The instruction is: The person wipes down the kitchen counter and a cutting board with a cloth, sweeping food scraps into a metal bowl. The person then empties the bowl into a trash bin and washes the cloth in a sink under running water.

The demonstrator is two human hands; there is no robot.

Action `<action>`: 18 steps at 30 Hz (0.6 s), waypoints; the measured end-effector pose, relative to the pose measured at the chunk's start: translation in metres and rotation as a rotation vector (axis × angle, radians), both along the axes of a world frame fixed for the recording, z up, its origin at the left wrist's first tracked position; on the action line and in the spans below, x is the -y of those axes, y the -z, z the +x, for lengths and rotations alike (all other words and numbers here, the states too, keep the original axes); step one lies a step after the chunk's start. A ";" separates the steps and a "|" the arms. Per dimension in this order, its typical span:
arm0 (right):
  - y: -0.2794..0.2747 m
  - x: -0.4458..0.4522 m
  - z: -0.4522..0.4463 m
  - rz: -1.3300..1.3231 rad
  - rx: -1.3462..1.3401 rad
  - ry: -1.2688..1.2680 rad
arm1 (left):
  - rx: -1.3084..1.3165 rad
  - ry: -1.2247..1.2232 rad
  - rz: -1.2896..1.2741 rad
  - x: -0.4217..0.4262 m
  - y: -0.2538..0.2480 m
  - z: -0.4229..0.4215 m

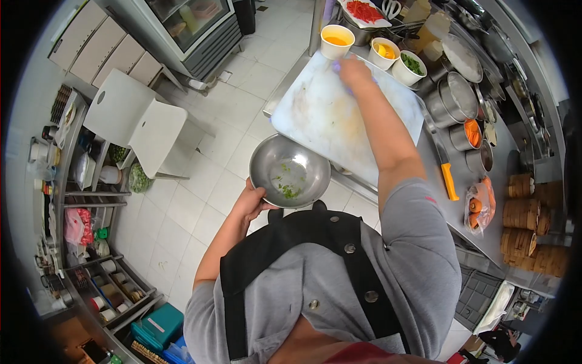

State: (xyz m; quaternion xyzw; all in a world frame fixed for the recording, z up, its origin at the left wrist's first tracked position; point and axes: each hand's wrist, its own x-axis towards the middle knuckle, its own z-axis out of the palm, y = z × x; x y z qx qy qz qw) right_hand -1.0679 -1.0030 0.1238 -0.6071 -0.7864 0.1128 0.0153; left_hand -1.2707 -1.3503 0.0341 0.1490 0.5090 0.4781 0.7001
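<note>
My left hand (249,202) grips the rim of a steel mixing bowl (264,161), with fingers beneath it. Some chopped green herbs (290,189) lie in the bowl, which is held beside the near edge of a white cutting board (321,112). My right hand (356,74) is closed over a purple cloth (350,91) near the board's far edge; only bits of the cloth show around the fingers. Just beyond that hand stand white tubs: one with orange liquid (337,39), one with yellow and orange pieces (385,52), one with chopped greens (411,64).
To the right of the board lie a knife with an orange handle (448,181) and a bag of carrots (476,209). Steel pots (458,97) and bamboo steamers (520,218) line the counter's right side. A white chair (142,121) stands at left, near a glass-door fridge (191,27).
</note>
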 end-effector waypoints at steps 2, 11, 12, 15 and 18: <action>-0.009 0.003 -0.001 -0.001 0.032 -0.126 | -0.005 0.012 0.007 -0.003 0.003 -0.001; 0.045 0.007 0.023 0.216 -0.148 0.097 | -0.060 0.024 -0.014 -0.013 -0.004 -0.001; 0.033 0.038 0.005 0.079 -0.160 0.097 | -0.032 0.003 -0.017 -0.014 -0.005 -0.001; -0.001 0.114 -0.009 -0.242 -0.239 -0.341 | 0.027 0.049 0.016 -0.016 0.004 -0.008; -0.014 0.082 0.000 -0.328 -0.311 -0.298 | 0.041 0.113 0.037 -0.014 0.007 -0.014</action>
